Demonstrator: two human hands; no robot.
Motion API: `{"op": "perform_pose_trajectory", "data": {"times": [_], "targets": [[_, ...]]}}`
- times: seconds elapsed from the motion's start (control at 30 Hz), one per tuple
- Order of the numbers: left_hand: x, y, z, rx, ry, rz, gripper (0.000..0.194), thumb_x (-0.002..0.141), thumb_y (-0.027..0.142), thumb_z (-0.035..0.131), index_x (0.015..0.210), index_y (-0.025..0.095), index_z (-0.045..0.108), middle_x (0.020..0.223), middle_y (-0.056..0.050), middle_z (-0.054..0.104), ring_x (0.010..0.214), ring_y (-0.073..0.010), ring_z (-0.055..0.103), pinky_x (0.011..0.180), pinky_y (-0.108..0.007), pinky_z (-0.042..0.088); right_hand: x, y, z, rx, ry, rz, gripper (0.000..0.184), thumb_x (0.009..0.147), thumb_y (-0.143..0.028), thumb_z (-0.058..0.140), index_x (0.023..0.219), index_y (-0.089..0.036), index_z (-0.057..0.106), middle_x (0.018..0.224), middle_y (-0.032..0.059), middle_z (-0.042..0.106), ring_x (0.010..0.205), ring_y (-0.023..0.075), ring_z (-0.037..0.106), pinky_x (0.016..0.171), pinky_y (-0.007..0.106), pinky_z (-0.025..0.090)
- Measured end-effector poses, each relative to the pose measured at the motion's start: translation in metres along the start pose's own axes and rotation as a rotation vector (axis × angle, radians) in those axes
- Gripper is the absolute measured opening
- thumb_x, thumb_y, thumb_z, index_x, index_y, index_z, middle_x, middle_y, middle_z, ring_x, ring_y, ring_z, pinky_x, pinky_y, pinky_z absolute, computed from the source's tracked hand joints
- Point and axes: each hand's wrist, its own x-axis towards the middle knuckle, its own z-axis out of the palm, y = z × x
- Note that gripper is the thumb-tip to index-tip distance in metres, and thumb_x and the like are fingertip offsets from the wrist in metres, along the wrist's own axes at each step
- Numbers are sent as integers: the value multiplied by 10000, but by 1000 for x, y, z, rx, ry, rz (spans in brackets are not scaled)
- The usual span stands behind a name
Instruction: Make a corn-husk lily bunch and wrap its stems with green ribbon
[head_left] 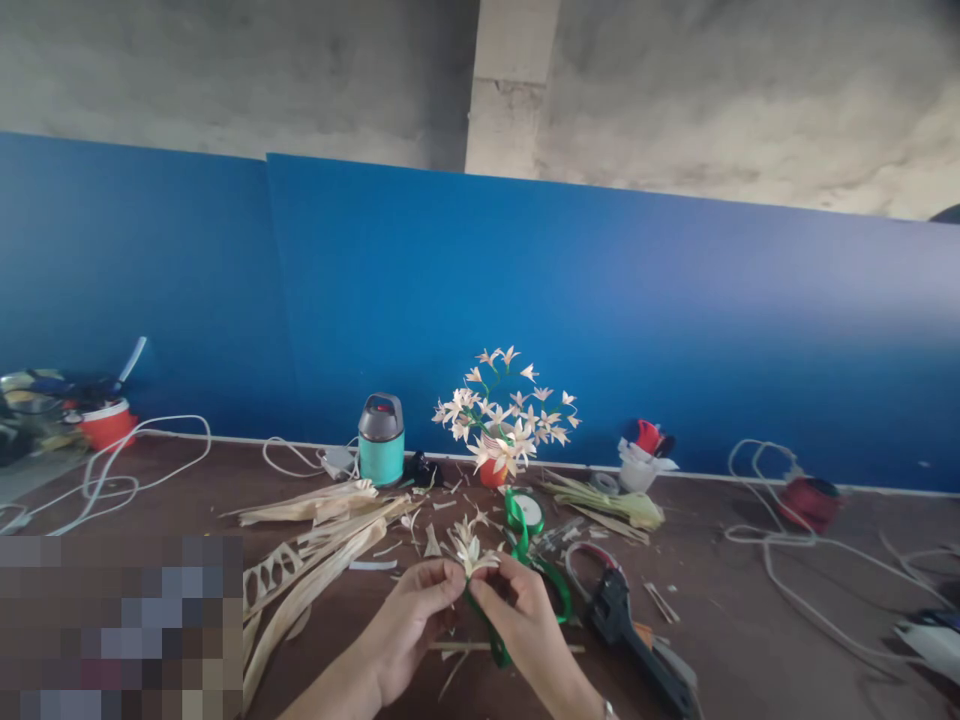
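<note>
My left hand (420, 610) is closed in a pinch at the base of a pale flower (471, 550) with pointed petals, made of dry husk-like strips. On the same base, the thumb and fingers of my right hand (517, 600) press together from the other side. Green ribbon (496, 645) hangs below the fingers, and more of it loops behind my right hand. Its spool (529, 513) lies just beyond the hands. The flower's stem end is hidden by my fingers. A black glue gun (622, 615) rests to the right of my right hand.
Dry husks (330, 560) lie left of my hands; paler strips (607, 500) lie at the right back. A pot of finished flowers (510, 420) stands behind, with a turquoise container (382, 445) to its left. White cables (787, 570) cross the right side. Scraps litter the table.
</note>
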Motion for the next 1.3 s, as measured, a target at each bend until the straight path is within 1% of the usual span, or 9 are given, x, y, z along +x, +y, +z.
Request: {"op": "perform_pose_trajectory", "data": {"times": [0.07,0.2,0.27,0.33,0.57,0.83,0.97,1.13,1.3], "targets": [[2,-2,-1,-42,33,-8,194,660,296,720,625,133,620,687,-15,610,630,-96,498,601,-199,351,0,0,-1,-48,34,-35,89,739,-236,571,694,-160,557,661,11,581,638,150,527,606,232,423],[8,-9,-6,-108,142,16,231,599,305,761,611,145,595,553,45,500,517,-65,417,529,-189,308,-3,-3,-3,-234,140,-214,66,741,-185,559,675,-185,557,709,22,582,696,167,549,662,248,427],[10,-12,-7,-89,174,54,256,577,321,772,610,142,592,521,58,459,489,-57,376,508,-187,283,-6,-5,-1,-326,145,-264,108,756,-180,543,652,-191,569,706,26,588,698,168,552,671,255,421],[10,-12,-6,-51,196,83,276,562,338,775,602,140,586,524,56,455,490,-58,365,508,-189,275,-8,-6,1,-385,142,-267,118,762,-182,538,659,-195,595,694,26,604,691,169,562,674,259,418],[4,-9,3,145,233,151,247,617,360,721,634,145,599,577,35,500,534,-83,389,540,-206,280,-7,-3,6,-320,161,-156,151,762,-226,552,637,-188,627,672,39,642,644,174,581,625,245,420],[7,-9,-2,261,211,186,220,656,348,688,676,139,624,610,24,543,582,-97,423,572,-210,299,-6,-3,4,-206,164,-23,170,747,-275,563,627,-169,620,644,42,633,628,180,567,606,239,419],[6,-9,-3,183,179,143,215,611,321,729,696,148,633,661,6,593,628,-112,474,604,-216,331,-6,-6,4,-141,140,3,186,737,-283,569,605,-157,605,620,29,605,619,168,533,596,237,405],[4,-4,0,1,77,66,214,563,275,777,684,160,643,684,9,609,612,-87,488,601,-202,345,-6,-8,3,9,77,96,225,708,-327,596,588,-137,601,568,5,549,574,133,444,544,227,348],[1,0,0,-19,-1,13,198,557,247,785,694,154,675,702,-2,614,628,-89,503,627,-204,364,-6,-12,-1,170,-20,202,230,677,-337,623,576,-139,565,525,-32,455,529,95,356,499,210,277]]}}
